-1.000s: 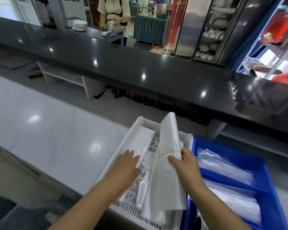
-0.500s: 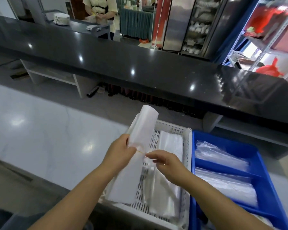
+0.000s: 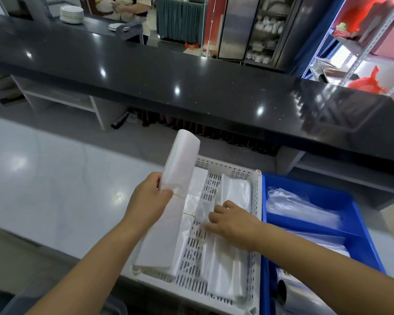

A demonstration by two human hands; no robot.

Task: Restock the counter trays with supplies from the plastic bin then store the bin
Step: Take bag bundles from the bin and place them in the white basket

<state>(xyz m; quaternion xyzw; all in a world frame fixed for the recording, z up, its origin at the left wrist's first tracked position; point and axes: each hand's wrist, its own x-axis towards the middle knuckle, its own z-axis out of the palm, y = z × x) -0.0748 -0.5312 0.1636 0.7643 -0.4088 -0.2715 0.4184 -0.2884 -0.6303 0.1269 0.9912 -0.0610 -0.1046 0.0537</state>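
The left hand [image 3: 149, 198] grips a banded bundle of bags [image 3: 168, 208] upright over the left side of the white tray [image 3: 256, 223], best lowered flat beside the stack [image 3: 228, 264] the right hand [image 3: 234, 220] steadies with curled fingers, the blue bin [image 3: 305, 185] just right.

Probably a restaurant's service area: a long black counter [image 3: 191, 87], stacked white plates [image 3: 72, 14], a glass-door cabinet [image 3: 266, 30] of what looks like crockery, and metal storage shelves [image 3: 359, 48].
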